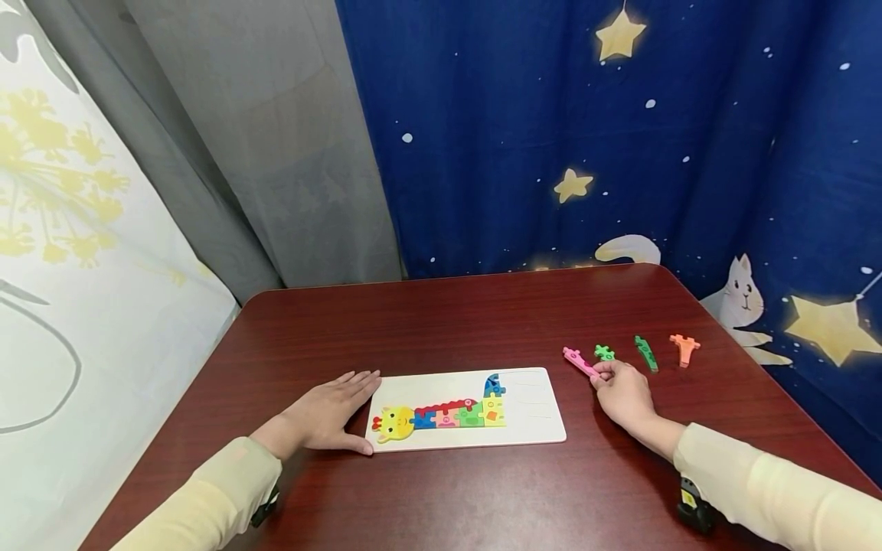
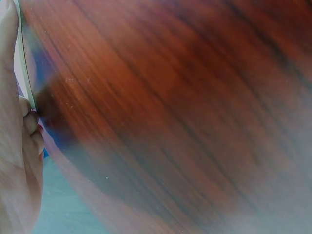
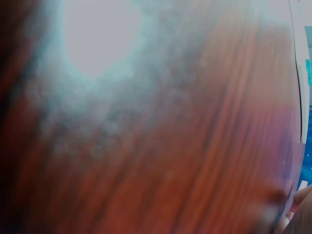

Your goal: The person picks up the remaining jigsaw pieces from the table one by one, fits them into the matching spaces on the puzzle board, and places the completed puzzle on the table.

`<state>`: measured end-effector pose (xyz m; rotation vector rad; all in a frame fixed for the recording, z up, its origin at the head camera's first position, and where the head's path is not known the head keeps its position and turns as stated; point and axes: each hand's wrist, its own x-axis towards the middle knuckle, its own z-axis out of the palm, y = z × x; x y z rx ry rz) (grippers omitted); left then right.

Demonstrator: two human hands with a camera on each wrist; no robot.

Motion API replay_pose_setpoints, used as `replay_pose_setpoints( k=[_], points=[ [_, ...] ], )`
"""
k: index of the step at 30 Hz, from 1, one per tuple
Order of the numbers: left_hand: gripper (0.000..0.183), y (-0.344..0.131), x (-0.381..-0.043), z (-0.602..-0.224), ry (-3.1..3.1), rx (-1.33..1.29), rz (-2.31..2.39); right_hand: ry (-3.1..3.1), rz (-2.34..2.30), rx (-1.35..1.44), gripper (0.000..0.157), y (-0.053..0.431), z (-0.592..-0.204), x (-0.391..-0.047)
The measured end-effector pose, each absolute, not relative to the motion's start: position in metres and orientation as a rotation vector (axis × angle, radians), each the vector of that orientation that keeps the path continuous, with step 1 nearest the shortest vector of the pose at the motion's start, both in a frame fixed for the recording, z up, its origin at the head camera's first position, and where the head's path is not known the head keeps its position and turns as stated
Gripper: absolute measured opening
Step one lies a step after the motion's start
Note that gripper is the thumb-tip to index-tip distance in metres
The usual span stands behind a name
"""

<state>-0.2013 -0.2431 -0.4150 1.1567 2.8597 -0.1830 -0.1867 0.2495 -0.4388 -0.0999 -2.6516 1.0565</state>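
Note:
A white puzzle board (image 1: 448, 386) lies on the table with a partly filled giraffe. Its yellow head (image 1: 395, 423) is at the left, with numbered blue, pink, green and yellow pieces and a red wavy strip following, and a blue piece (image 1: 493, 385) standing above the yellow one. My left hand (image 1: 331, 417) rests at the board's left edge, fingers straight and thumb at the near corner. To the right of the board, my right hand (image 1: 623, 394) pinches the near end of a long pink puzzle piece (image 1: 577, 360). In the right wrist view only a bit of that hand (image 3: 302, 214) shows.
Beyond the right hand lie a small green piece (image 1: 604, 353), a long dark green piece (image 1: 645, 353) and an orange piece (image 1: 685, 349). The dark red table (image 1: 441, 329) ends at the back before grey and blue curtains (image 1: 496, 153).

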Motion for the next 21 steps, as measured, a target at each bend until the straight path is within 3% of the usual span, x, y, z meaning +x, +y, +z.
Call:
replay_pose_setpoints(
  k=[21],
  points=[
    [0.113, -0.2413, -0.2012, -0.4176, 2.892, 1.196, -0.177, -2.548, 1.061, 0.064, 0.009, 0.2453, -0.4352, -0.1876]
  ],
)
